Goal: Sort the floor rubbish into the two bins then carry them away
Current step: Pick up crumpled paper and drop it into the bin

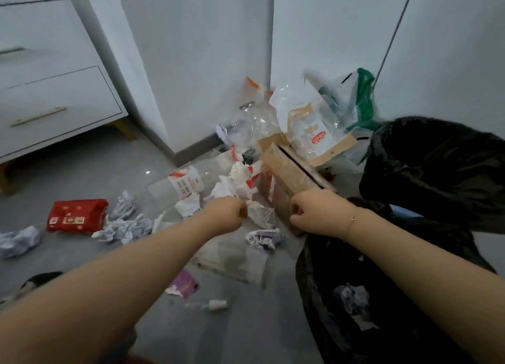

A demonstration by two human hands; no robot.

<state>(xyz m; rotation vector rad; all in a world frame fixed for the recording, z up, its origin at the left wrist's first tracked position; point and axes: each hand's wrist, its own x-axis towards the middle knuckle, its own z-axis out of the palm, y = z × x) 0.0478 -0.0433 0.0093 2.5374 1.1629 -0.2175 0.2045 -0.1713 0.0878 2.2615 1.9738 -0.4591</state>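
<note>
Cardboard is what the right hand (303,213) grips: its fingers curl round the near end of a brown box (289,180), whose long axis runs away toward the far wall. Just left, the left hand (229,209) pinches crumpled white paper (261,214). A black-lined bin (382,295) gapes near right, nearer the right hand, so I'd guess the box swings there. Wrappers, tissue and a red packet (76,215) litter the grey floor (82,177) beside a white drawer unit (54,90).

Head view, looking down, close over floor (82,172).
</note>
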